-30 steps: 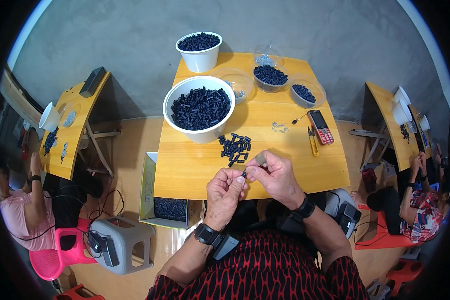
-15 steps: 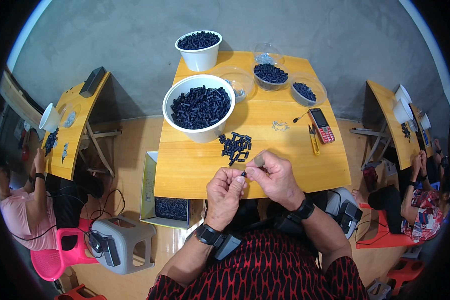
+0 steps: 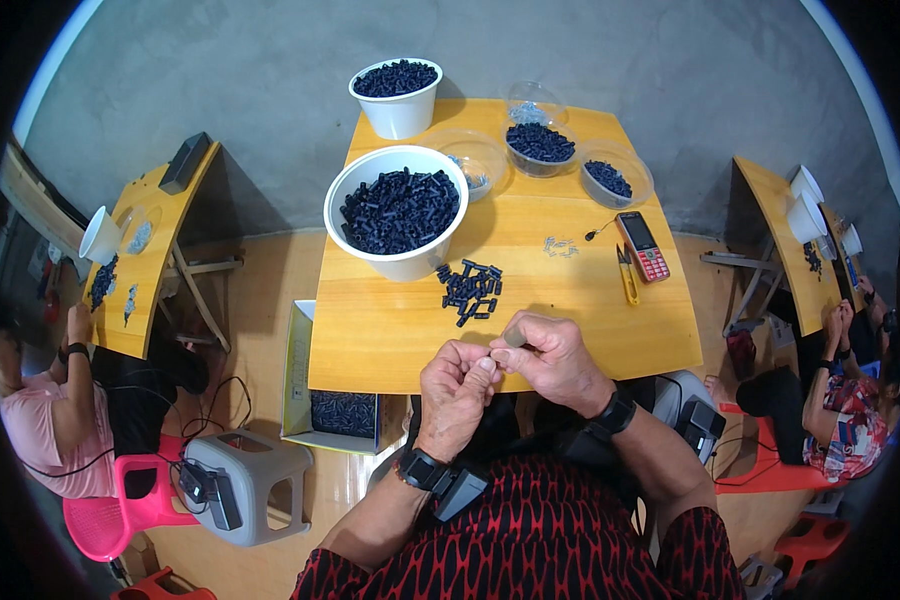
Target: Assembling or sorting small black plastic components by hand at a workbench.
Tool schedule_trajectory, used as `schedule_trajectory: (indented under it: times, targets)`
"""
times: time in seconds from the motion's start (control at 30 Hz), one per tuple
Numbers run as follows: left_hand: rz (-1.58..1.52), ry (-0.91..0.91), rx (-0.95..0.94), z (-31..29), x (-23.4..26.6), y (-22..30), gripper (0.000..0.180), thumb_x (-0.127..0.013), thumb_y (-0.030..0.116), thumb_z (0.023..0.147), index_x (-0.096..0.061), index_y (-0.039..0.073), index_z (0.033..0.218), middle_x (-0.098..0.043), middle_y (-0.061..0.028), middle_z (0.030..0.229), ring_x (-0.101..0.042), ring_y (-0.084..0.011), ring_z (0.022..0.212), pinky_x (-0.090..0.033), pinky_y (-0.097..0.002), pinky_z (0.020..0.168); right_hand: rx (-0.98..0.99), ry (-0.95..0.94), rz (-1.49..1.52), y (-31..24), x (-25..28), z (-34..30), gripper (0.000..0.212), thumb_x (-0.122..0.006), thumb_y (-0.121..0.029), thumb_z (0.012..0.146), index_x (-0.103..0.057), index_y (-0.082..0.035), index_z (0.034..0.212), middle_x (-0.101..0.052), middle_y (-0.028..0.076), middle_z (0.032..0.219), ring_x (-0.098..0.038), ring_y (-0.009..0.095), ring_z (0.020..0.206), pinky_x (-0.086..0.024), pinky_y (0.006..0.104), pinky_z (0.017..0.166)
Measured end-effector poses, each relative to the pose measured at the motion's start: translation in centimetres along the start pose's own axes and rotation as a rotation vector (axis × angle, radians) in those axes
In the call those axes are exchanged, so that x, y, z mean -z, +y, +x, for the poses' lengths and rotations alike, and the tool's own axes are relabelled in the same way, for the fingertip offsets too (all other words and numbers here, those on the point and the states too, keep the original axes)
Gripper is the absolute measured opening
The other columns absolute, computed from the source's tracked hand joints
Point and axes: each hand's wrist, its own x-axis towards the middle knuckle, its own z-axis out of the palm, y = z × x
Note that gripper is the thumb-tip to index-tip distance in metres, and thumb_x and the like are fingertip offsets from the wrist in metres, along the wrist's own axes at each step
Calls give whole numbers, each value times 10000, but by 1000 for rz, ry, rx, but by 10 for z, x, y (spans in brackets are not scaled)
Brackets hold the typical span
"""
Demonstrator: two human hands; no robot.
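Above the table's near edge my left hand (image 3: 455,392) and my right hand (image 3: 558,362) meet, fingertips pinched together. A small black plastic piece showed in the left fingertips a moment ago; the fingers now hide most of it. What the right fingers pinch is too small to make out. A grey-brown cover (image 3: 516,337) sits on a right fingertip. Just beyond the hands lies a loose pile of short black plastic pieces (image 3: 470,290). Farther right are several tiny silvery metal parts (image 3: 560,247).
White tubs (image 3: 342,238) and clear bowls (image 3: 632,200) hold black pieces or metal parts. Yellow-handled snips (image 3: 628,277) lie beside a red phone (image 3: 646,246). A box (image 3: 298,378) of black pieces stands below the table's left side. Co-workers sit at tables on both sides.
Both hands have drawn slightly down toward me, still touching at the fingertips. The black piece seen between them is now mostly covered.
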Motion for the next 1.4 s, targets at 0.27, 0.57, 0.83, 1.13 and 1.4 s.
schedule_trajectory:
  times: [0.27,0.57,0.83,1.13,1.4]
  targets:
    - [-212,-68,87,6,3,-1,99,-633,112,941,-586,25,953,-650,-58,829,-585,-91,648,-480,-231,557,-149,18,307,-9,8,-4,197,-698,-24,838,-666,43,1021,-644,71,813,-651,105,772,-536,252,699]
    - [-310,-66,107,7,6,-1,99,-590,94,950,-611,-3,947,-667,-77,856,-634,-135,706,-536,-269,650,294,-134,-378,-24,8,4,224,-720,-83,778,-633,31,951,-577,130,797,-620,311,740,-522,371,640]
    - [-173,-104,104,6,8,-2,119,-598,53,939,-652,-27,870,-654,-52,760,-587,-94,644,-500,-229,616,373,-129,-528,-20,6,-2,205,-732,-117,768,-639,15,894,-578,122,754,-614,285,665,-510,374,599]
    - [91,-55,59,2,4,-7,115,-629,55,928,-660,-32,859,-651,-36,755,-580,-76,652,-486,-221,599,367,-230,-589,-13,9,-9,202,-678,-166,799,-583,-10,885,-539,121,771,-597,301,693,-501,401,600]
    - [53,-97,74,2,6,2,97,-627,65,932,-645,-5,867,-652,-36,771,-588,-86,661,-490,-232,614,265,-188,-381,-10,7,-8,168,-705,-115,791,-593,-6,854,-547,126,774,-592,310,680,-482,396,580]
